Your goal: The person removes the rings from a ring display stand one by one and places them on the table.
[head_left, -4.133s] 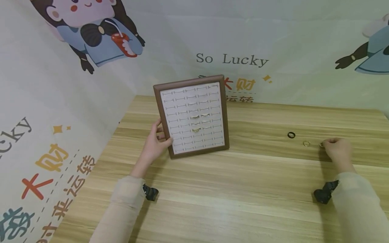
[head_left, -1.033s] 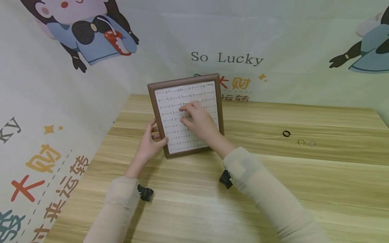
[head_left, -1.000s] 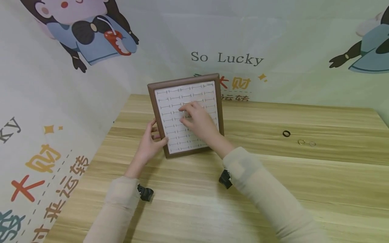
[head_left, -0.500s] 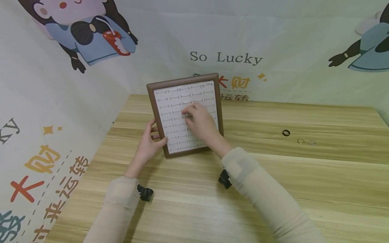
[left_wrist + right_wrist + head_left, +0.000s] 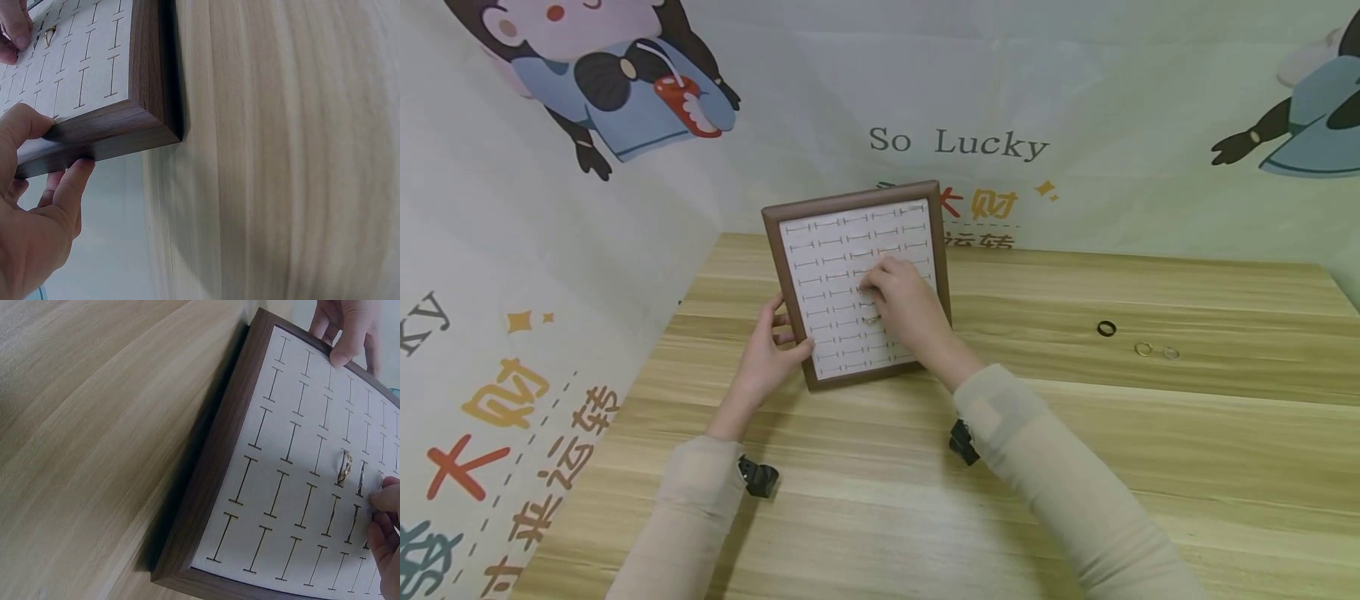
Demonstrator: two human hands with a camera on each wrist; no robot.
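A brown-framed ring display board [image 5: 852, 201] leans upright on the table, its white face lined with slots. My left hand [image 5: 767, 354] grips its lower left side, with the thumb in front and the other fingers behind. At the middle slots, my right hand [image 5: 912, 312] has its thumb and index finger together, pinching a ring that the fingertips mostly hide. Beside those fingertips, in the right wrist view, a gold ring [image 5: 345, 467] and a thin silver ring [image 5: 361, 480] sit in slots.
To the right on the wooden table [image 5: 880, 500] lie a black ring [image 5: 1107, 328], a gold-coloured ring [image 5: 1143, 348] and a pale silver ring [image 5: 1171, 353]. A printed cloth backdrop [image 5: 805, 100] rises behind the table and along its left side.
My right hand has come from the loose rings on the right to the board's middle. Its fingertips have since drawn together and shifted slightly right. My left hand keeps its hold.
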